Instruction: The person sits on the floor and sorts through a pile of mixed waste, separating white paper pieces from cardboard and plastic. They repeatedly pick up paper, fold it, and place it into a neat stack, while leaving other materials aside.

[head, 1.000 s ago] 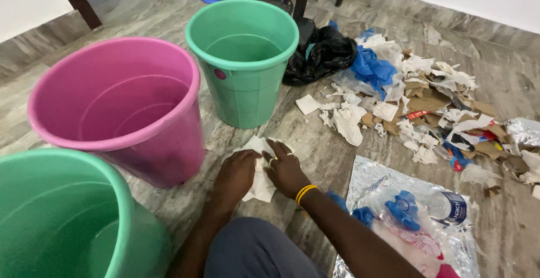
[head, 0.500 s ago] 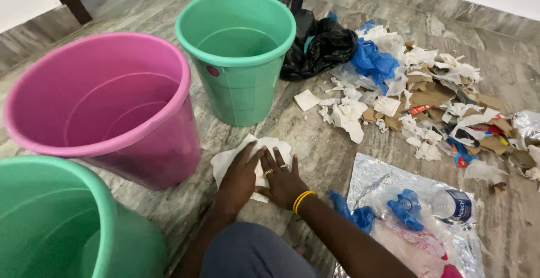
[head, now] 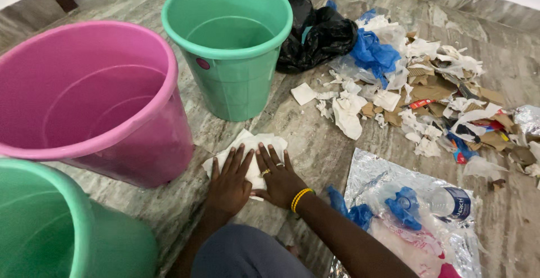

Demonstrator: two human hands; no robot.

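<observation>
Both my hands lie flat, fingers spread, on a crumpled white paper (head: 256, 144) that rests on the grey stone floor. My left hand (head: 229, 182) covers the paper's left part. My right hand (head: 280, 178), with a ring and a yellow bangle at the wrist, presses its right part. The paper sits between the pink bucket (head: 90, 95) and a silver foil sheet (head: 394, 199). Neither hand grips anything.
A green bucket (head: 230, 44) stands behind the paper, and another green bucket (head: 50, 227) is at the near left. A heap of torn paper, cardboard and blue plastic (head: 416, 92) lies at the right, with a black bag (head: 320, 36) behind. A plastic bottle (head: 444, 202) lies on the foil.
The paper has been spread wider on the floor, and my hands have gone from bunched over it to flat with fingers apart. The view has come closer.
</observation>
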